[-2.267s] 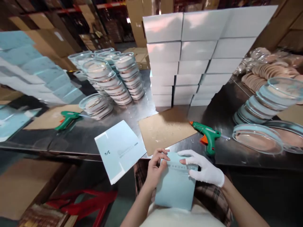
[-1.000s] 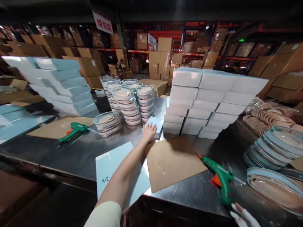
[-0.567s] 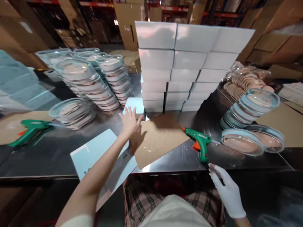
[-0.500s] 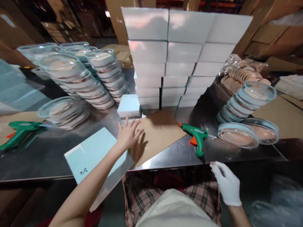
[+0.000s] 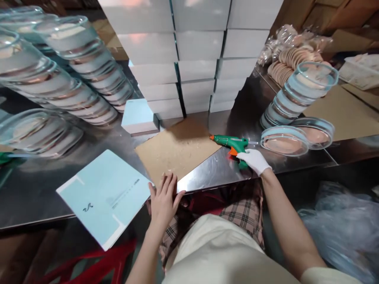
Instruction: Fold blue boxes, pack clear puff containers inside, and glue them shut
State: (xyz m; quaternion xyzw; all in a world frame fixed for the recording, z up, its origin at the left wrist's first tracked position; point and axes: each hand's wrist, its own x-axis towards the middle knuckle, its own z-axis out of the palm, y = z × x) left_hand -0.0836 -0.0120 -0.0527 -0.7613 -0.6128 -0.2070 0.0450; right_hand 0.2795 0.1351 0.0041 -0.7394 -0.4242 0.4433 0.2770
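Observation:
My right hand [image 5: 254, 161], in a white glove, is on the handle of a green hot glue gun [image 5: 229, 141] with an orange trigger and nozzle. Its fingers lie across the grip close to the trigger, and the gun still lies on the metal table. Bare and with fingers spread, my left hand [image 5: 166, 193] is at the near edge of a brown cardboard sheet [image 5: 177, 148]. Left of that hand, a large light-blue box [image 5: 106, 197] with a small black mark juts over the table edge. A smaller blue-topped white box [image 5: 139, 115] sits behind the cardboard.
A tall wall of stacked white boxes [image 5: 198, 47] stands at the back. Stacks of clear round containers [image 5: 85, 59] fill the left side. More round containers [image 5: 284, 140] and pale discs [image 5: 296, 61] are at right. A red stool [image 5: 97, 262] is below the table.
My right hand has come up from beside the table onto the glue gun. My left hand has drawn back toward me from near the small box. The view has tilted downward.

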